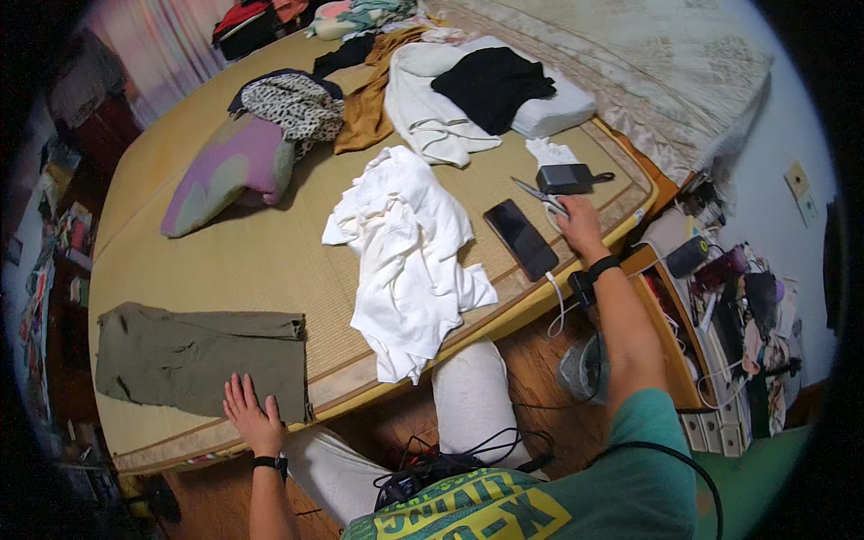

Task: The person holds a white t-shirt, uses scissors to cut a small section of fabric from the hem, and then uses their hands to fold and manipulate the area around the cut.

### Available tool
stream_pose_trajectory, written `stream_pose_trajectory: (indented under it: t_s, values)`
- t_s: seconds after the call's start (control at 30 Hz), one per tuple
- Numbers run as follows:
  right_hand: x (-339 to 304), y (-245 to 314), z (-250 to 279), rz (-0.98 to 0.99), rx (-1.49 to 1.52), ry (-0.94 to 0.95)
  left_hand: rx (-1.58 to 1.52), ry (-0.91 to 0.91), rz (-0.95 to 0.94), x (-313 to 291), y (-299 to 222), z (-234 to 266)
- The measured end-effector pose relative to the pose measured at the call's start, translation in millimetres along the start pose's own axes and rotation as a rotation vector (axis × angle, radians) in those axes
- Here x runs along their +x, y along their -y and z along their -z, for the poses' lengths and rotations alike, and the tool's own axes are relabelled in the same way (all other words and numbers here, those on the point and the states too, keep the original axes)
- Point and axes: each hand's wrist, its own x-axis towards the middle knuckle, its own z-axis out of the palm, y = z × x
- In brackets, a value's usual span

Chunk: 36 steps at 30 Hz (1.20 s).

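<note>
My left hand [252,416] lies flat with its fingers spread on the lower edge of folded olive-green trousers [193,355], at the near left of the mat-covered bed. Over at the right edge, my right hand [580,225] is closed on the handles of a pair of scissors [537,193], whose blades point away to the left. A dark phone [520,238] lies face up just left of that hand, with a white cable plugged in. Between my hands, a crumpled white shirt [409,261] is spread out on the mat.
A black box-shaped device [565,178] with a strap sits beyond the scissors. Farther back lie a black garment [493,90], white cloths, a brown garment [373,90] and a purple-and-grey pillow [229,171]. An open wooden drawer [668,333] and a cluttered side table stand right.
</note>
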Motion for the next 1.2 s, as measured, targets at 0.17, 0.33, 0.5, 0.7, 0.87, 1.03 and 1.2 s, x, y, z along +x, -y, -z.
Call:
stream_pose_trajectory:
  t_s: [0.17,0.33,0.5,0.7,0.87,1.03,1.2]
  values:
    - [13.5,59.1,-5.0,0.073,0.018,-0.257,-0.024,-0.019,-0.017,4.1,-6.7,6.3]
    - [-20.6,208.8,-1.8,0.172,0.418,0.085,0.006,-0.001,0.004,5.1,-2.1,10.2]
    - [-15.2,251.2,-45.2,0.179,0.366,-0.004,-0.048,-0.080,0.018,-1.6,0.1,6.7]
    - [68.6,220.3,-31.2,-0.050,0.356,-0.176,-0.118,-0.140,-0.012,-4.9,-1.9,6.5]
    - [129.9,326.5,97.3,0.132,1.515,0.343,-0.130,-0.109,0.039,-9.7,4.8,14.4]
    - [115.5,437.5,213.4,0.862,1.150,0.207,-0.147,-0.111,0.052,-5.6,4.5,13.4]
    - [82.4,495.1,248.9,0.703,1.722,0.316,-0.179,-0.203,0.047,-7.0,9.6,6.5]
